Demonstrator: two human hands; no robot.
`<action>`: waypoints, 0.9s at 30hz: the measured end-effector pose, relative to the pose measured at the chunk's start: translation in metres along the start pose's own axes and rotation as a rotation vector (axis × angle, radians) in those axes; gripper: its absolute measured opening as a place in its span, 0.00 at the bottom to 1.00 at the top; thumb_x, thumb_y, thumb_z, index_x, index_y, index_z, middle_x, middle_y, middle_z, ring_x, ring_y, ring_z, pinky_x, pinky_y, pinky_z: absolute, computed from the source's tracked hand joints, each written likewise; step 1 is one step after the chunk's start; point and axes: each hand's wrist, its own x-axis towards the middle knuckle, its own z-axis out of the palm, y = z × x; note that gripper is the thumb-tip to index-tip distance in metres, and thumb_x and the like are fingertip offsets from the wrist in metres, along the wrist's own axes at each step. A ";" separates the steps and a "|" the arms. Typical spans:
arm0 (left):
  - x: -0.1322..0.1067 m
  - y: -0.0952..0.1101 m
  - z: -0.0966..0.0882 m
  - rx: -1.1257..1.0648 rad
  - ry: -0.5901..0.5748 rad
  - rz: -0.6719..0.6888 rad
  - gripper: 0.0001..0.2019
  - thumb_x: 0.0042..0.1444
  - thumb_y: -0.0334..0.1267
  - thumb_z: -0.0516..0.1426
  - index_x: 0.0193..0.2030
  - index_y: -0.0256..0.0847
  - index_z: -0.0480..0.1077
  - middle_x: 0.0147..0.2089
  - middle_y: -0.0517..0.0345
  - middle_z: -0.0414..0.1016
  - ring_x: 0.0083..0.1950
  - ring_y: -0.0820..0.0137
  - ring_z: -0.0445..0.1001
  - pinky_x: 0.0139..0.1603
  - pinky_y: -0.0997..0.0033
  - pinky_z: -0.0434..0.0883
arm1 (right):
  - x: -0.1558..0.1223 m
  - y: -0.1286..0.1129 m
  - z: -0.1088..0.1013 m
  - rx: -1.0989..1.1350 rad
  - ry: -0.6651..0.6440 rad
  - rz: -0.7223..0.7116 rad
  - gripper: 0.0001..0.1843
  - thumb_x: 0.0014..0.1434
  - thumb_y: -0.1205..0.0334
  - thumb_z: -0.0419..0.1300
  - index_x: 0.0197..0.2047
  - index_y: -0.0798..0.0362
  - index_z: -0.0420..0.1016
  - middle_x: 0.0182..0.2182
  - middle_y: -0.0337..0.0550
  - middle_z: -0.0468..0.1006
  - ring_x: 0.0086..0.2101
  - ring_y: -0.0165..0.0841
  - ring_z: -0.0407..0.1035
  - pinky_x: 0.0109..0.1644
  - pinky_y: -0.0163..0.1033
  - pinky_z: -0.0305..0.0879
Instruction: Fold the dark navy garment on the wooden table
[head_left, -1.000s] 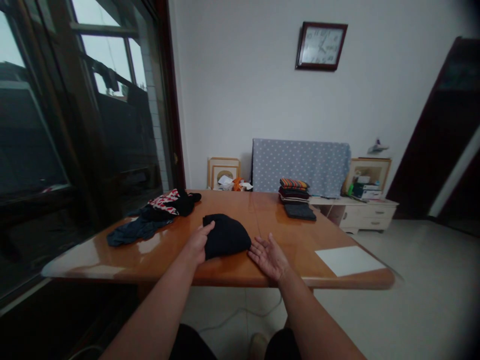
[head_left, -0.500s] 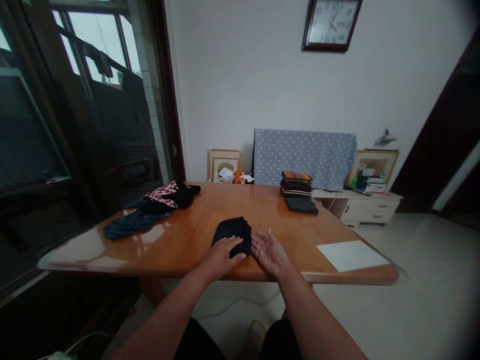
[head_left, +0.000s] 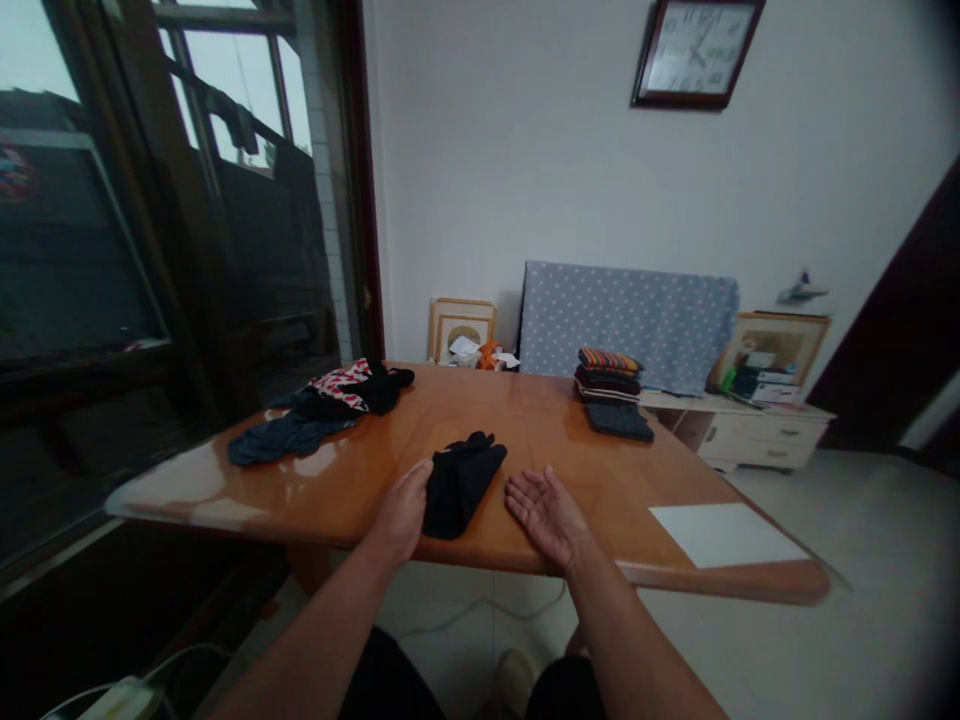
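Observation:
A black folded cloth garment [head_left: 463,488] stands partly raised from the table near its front edge; its exact kind cannot be made out. My left hand [head_left: 405,510] is closed on the garment's left edge, thumb on top, the other fingers mostly hidden. To the right of the garment, my right hand [head_left: 544,515] lies palm up with fingers spread, apart from the cloth and holding nothing. A stack of folded clothes [head_left: 609,375], striped on top, sits at the far right of the table, with a dark grey folded piece [head_left: 619,421] in front.
Loose crumpled clothes [head_left: 322,408], dark blue, black and red-white, lie at the left of the wooden table [head_left: 480,405]. A white sheet [head_left: 727,533] rests near the right front corner. Behind stand a low white cabinet [head_left: 772,440] and a dotted blue cover [head_left: 622,320].
My left hand has gone from lying flat on the garment to gripping its left edge, and the garment has tilted up. My right hand stays palm up. The view has swung slightly left.

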 end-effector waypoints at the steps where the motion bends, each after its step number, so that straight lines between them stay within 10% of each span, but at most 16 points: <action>1: -0.001 0.000 -0.004 -0.035 0.003 -0.016 0.20 0.59 0.43 0.60 0.55 0.35 0.75 0.57 0.45 0.77 0.66 0.58 0.68 0.69 0.58 0.59 | 0.000 0.000 0.001 -0.008 0.001 -0.003 0.16 0.67 0.47 0.56 0.46 0.51 0.70 0.49 0.54 0.77 0.49 0.39 0.75 0.52 0.45 0.74; 13: -0.001 0.010 0.000 0.118 -0.051 -0.180 0.24 0.60 0.50 0.60 0.56 0.34 0.74 0.57 0.36 0.76 0.61 0.52 0.73 0.67 0.52 0.58 | 0.003 0.019 0.024 -0.345 0.183 -0.274 0.02 0.58 0.66 0.63 0.33 0.52 0.73 0.32 0.42 0.80 0.34 0.32 0.76 0.38 0.35 0.71; 19: -0.002 0.004 0.003 0.195 -0.093 -0.166 0.24 0.57 0.51 0.62 0.54 0.36 0.74 0.57 0.37 0.76 0.58 0.51 0.74 0.67 0.51 0.57 | 0.018 0.019 0.023 -0.765 0.207 -0.347 0.11 0.54 0.63 0.66 0.24 0.51 0.70 0.15 0.33 0.68 0.16 0.26 0.59 0.21 0.34 0.50; 27: 0.000 0.002 0.004 0.298 -0.090 -0.178 0.26 0.59 0.58 0.57 0.55 0.39 0.72 0.57 0.40 0.75 0.56 0.54 0.75 0.62 0.55 0.62 | 0.026 0.027 0.037 -1.168 0.103 -0.396 0.13 0.47 0.68 0.66 0.18 0.48 0.67 0.13 0.31 0.63 0.19 0.29 0.57 0.27 0.37 0.48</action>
